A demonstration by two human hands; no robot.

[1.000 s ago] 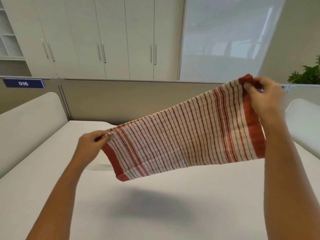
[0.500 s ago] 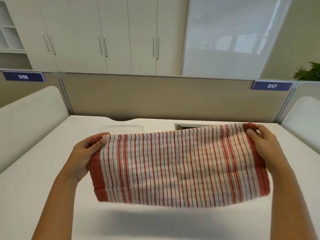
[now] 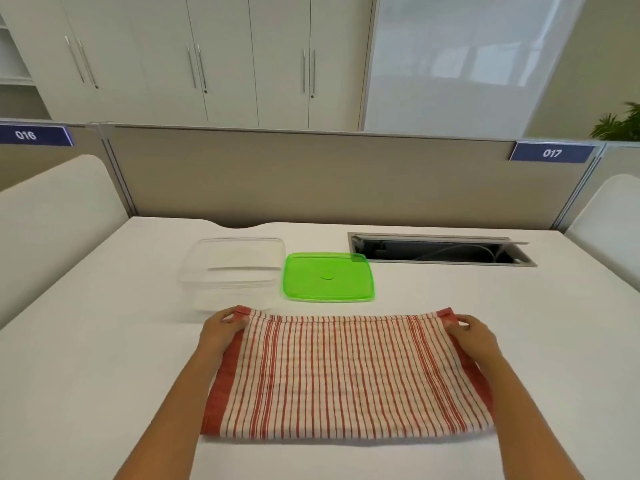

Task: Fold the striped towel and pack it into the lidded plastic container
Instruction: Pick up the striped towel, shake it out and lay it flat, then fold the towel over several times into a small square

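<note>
The red-and-white striped towel (image 3: pixel 346 372) lies folded double and spread flat on the white table (image 3: pixel 104 358) in front of me. My left hand (image 3: pixel 221 332) pinches its far left corner. My right hand (image 3: pixel 472 336) pinches its far right corner. Behind the towel, at the left, stands the clear plastic container (image 3: pixel 235 271), open and with nothing in it. Its green lid (image 3: pixel 327 277) lies flat on the table just to the right of the container.
An open cable hatch (image 3: pixel 440 251) is sunk into the table at the back right. A beige partition (image 3: pixel 311 178) closes the far edge. White side panels (image 3: pixel 52 216) flank the desk left and right.
The towel was held stretched in the air, tilted. Both hands brought it level, then down and toward me onto the table. The container and lid have come into view behind it.
</note>
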